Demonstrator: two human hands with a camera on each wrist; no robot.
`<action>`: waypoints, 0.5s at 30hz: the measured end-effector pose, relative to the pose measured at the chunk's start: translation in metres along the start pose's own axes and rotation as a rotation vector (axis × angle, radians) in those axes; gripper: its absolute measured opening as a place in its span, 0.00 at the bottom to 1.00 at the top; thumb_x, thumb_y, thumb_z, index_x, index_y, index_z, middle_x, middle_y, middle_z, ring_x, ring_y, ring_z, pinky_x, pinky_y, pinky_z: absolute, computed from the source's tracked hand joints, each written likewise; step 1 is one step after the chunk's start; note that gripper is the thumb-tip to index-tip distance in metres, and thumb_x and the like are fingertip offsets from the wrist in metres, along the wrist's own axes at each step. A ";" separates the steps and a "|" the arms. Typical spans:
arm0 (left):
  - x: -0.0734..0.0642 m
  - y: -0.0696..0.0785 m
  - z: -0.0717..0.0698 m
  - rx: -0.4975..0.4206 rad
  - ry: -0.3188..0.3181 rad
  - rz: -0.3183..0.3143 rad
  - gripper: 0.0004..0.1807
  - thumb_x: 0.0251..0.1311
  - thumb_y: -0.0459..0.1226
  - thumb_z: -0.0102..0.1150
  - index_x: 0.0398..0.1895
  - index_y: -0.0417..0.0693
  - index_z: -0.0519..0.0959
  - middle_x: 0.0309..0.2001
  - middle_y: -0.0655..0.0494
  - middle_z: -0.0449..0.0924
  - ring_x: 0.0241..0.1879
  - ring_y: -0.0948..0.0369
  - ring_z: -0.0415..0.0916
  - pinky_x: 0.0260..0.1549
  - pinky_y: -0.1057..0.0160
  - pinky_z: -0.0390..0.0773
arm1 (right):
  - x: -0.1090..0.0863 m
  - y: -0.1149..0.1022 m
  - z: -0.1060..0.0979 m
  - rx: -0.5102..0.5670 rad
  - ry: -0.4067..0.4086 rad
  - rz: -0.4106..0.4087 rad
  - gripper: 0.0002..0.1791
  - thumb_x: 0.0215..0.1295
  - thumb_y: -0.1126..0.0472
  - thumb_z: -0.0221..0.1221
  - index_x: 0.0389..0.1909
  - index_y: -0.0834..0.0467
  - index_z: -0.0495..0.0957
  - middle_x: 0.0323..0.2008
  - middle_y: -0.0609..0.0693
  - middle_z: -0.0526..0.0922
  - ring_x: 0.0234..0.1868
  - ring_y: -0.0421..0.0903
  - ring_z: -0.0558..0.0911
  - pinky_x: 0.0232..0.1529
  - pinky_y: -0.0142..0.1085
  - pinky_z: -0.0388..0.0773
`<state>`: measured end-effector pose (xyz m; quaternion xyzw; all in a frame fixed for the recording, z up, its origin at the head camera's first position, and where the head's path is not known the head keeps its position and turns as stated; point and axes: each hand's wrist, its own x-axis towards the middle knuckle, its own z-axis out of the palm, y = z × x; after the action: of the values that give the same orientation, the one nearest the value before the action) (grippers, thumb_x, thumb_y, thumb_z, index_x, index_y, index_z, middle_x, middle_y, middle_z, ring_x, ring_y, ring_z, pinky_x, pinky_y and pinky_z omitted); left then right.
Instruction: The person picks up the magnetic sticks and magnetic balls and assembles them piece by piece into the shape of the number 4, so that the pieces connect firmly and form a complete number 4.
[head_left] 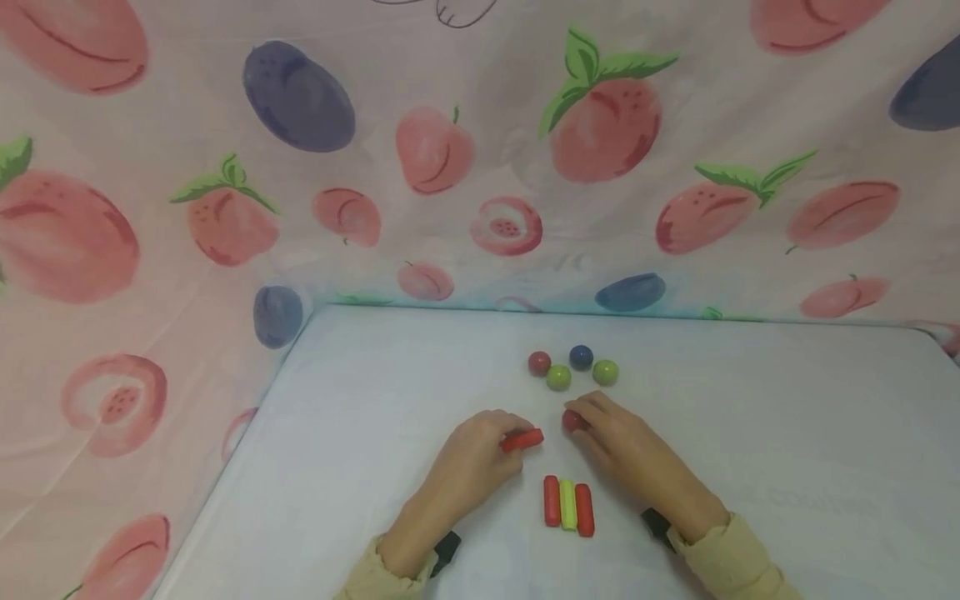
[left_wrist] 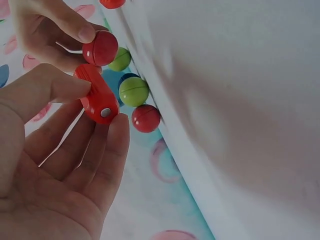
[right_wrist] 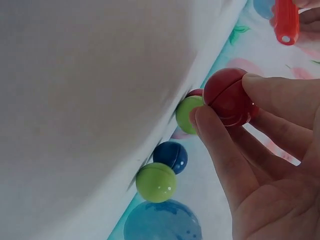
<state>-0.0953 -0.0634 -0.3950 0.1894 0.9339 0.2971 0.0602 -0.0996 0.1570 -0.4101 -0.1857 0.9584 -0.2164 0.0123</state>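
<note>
My left hand (head_left: 474,457) pinches a short red plastic bar (left_wrist: 98,94) between thumb and fingertips. The bar is ridged along its side, with a small silvery dot near one end. Facing it, my right hand (head_left: 618,433) holds a glossy red ball (right_wrist: 226,96) with a seam line, gripped by the thumb and fingertips. Between the forearms, on the white table, lie a red bar (head_left: 552,501), a yellow-green bar (head_left: 568,504) and another red bar (head_left: 585,510), side by side.
Beyond the hands, a red ball (head_left: 539,363), a green ball (head_left: 558,377), a blue ball (head_left: 581,357) and a second green ball (head_left: 606,372) sit grouped on the white table (head_left: 390,367). A fruit-print cloth (head_left: 465,75) hangs behind and at the left.
</note>
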 end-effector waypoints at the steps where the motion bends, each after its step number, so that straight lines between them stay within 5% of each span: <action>1: 0.000 0.000 0.000 0.008 0.005 0.007 0.19 0.53 0.31 0.69 0.50 0.51 0.85 0.44 0.59 0.85 0.39 0.64 0.76 0.44 0.65 0.82 | 0.000 -0.001 0.000 0.001 -0.001 -0.005 0.19 0.64 0.63 0.66 0.55 0.55 0.78 0.50 0.47 0.80 0.52 0.45 0.81 0.54 0.44 0.81; 15: 0.005 -0.001 0.002 0.054 0.053 0.044 0.18 0.53 0.31 0.70 0.49 0.50 0.84 0.43 0.57 0.85 0.38 0.63 0.76 0.44 0.65 0.82 | -0.004 -0.013 -0.003 -0.017 -0.005 -0.040 0.21 0.64 0.62 0.65 0.58 0.56 0.77 0.52 0.48 0.80 0.52 0.45 0.81 0.54 0.43 0.81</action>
<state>-0.0994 -0.0612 -0.3970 0.2036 0.9384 0.2781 0.0237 -0.0918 0.1493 -0.4019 -0.2055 0.9562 -0.2082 0.0091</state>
